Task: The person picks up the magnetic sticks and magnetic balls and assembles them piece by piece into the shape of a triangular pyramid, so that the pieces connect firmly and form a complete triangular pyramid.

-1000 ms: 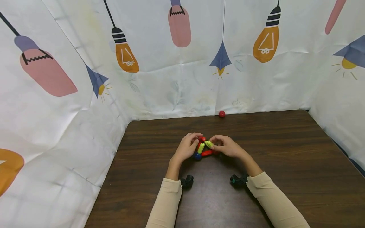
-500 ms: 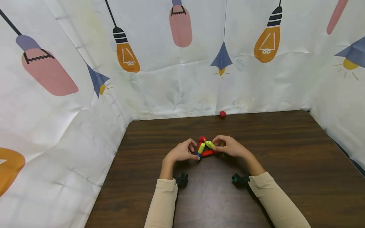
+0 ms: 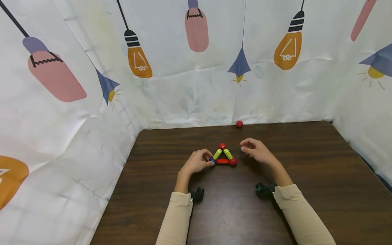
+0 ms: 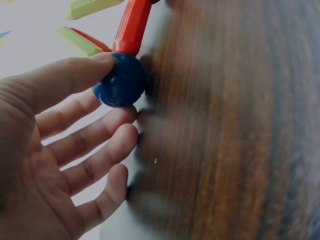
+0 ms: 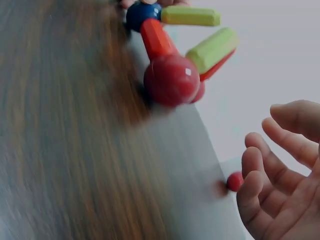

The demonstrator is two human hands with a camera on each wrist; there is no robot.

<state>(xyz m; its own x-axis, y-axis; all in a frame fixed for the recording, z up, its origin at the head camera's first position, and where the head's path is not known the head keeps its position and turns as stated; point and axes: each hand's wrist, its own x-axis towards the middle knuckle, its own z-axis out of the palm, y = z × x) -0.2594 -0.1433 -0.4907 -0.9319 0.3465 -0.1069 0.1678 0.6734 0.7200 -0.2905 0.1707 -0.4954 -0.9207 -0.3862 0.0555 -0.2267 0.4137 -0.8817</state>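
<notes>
On the table stands a triangular build of magnetic rods and balls. A blue ball (image 4: pixel 121 82) forms its left corner, a dark red ball (image 3: pixel 233 162) the right one, and another red ball (image 3: pixel 222 146) the far one. A red rod (image 3: pixel 223 161) joins the two near corners. From these corners two yellow-green rods, the left rod (image 3: pixel 217 154) and the right rod (image 3: pixel 228 154), slant upward, their upper ends apart. My left hand (image 3: pixel 196 162) pinches the blue ball between thumb and fingers. Off to the right, my right hand (image 3: pixel 258 150) holds nothing, fingers loosely bent.
A loose red ball (image 3: pixel 239 124) lies at the far edge of the brown wooden table (image 3: pixel 294 211). Behind it hangs a white curtain (image 3: pixel 171 98) printed with lamps. Each wrist carries a small black camera, such as the left camera (image 3: pixel 197 194).
My right hand has let go of the right yellow-green rod and moved away to the right. My left hand came down to the blue ball, and the build has turned slightly.
</notes>
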